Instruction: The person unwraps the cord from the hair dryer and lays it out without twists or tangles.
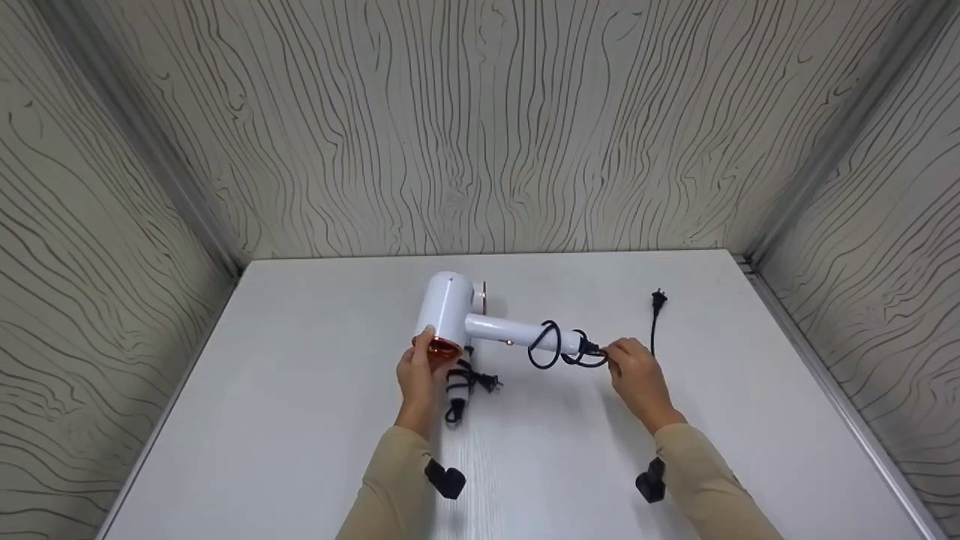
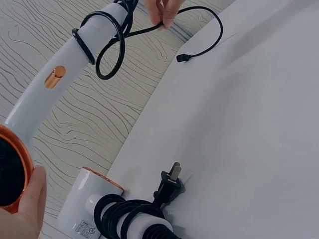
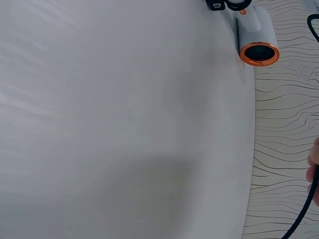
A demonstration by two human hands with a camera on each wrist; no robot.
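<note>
A white hair dryer with a copper-coloured rim (image 1: 448, 304) is held up above the table, its handle pointing right. My left hand (image 1: 417, 379) grips the barrel at the rimmed end, thumb on the near side. Black cord loops loosely around the handle's far end. Off to the right, my right hand (image 1: 637, 379) pinches this cord between thumb and fingertips; its free length ends in a two-pin plug (image 1: 658, 300). Beneath the held dryer lies a second white hair dryer (image 2: 79, 204), partly hidden in the head view, its cord wound round the handle.
The second dryer's plug (image 2: 169, 185) sticks out from its wound cord. The white table (image 1: 285, 420) meets patterned walls (image 1: 480, 150) at the back and both sides. Small black devices hang at both sleeves.
</note>
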